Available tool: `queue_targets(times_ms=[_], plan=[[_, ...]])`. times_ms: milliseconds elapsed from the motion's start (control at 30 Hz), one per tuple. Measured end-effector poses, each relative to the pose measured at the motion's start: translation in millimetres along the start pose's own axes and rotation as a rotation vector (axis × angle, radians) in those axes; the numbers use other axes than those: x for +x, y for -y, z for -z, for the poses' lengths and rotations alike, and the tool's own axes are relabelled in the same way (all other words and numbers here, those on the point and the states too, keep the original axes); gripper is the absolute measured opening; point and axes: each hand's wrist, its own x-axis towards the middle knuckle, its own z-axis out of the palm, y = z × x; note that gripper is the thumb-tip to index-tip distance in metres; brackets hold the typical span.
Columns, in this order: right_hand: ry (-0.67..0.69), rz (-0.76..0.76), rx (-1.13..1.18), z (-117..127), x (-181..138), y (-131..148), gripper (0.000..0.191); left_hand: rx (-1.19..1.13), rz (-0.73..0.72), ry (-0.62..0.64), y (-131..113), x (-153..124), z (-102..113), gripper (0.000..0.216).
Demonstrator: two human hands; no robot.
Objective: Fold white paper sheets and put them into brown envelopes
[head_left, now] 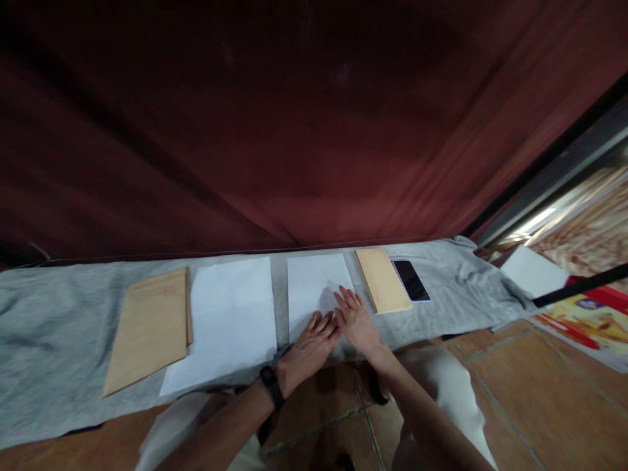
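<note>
A white sheet of paper lies on the grey cloth in front of me. Flat on its near part rests my left hand, fingers stretched out, with a black band on the wrist. My right hand lies beside it at the sheet's right edge, its fingers extended and its fingertips close to the left hand's. Neither hand grasps anything. To the left are larger white sheets with fold creases, partly under brown envelopes. Right of my hands sits a stack of tan envelopes.
A phone with a dark screen lies right of the tan envelopes. The grey cloth covers a long narrow surface against a dark red fabric wall. Beyond a dark bar at right lie a white sheet and a colourful printed package.
</note>
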Motion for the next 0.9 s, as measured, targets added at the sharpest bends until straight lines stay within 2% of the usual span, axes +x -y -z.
queue_targets(times_ms=[167,267,400,467,600,700,900], plan=[[0.056,0.01,0.033,-4.4,-9.5,16.1,0.048,-0.141,-0.022,-0.09,4.5,-3.0,0.2,0.044],[0.045,0.008,0.037,-6.2,-13.3,17.3,0.048,-0.242,0.018,-0.107,8.3,-0.6,6.0,0.029],[0.027,0.015,0.02,-7.7,-14.1,18.2,0.048,-0.219,0.238,-0.198,22.7,9.4,10.7,0.037],[0.019,0.02,0.002,-9.3,-14.1,18.6,0.048,-0.141,0.27,-0.246,32.3,15.8,7.2,0.042],[0.008,0.021,-0.027,-13.7,-13.9,17.6,0.048,-0.021,0.365,-0.203,47.4,23.9,-7.8,0.053],[0.001,0.025,-0.039,-15.8,-14.5,16.2,0.049,0.019,0.45,-0.205,54.4,20.2,-16.5,0.059],[-0.066,-0.075,-0.07,-15.9,-24.8,12.7,0.051,0.058,0.543,-0.216,57.6,5.0,-17.7,0.071]])
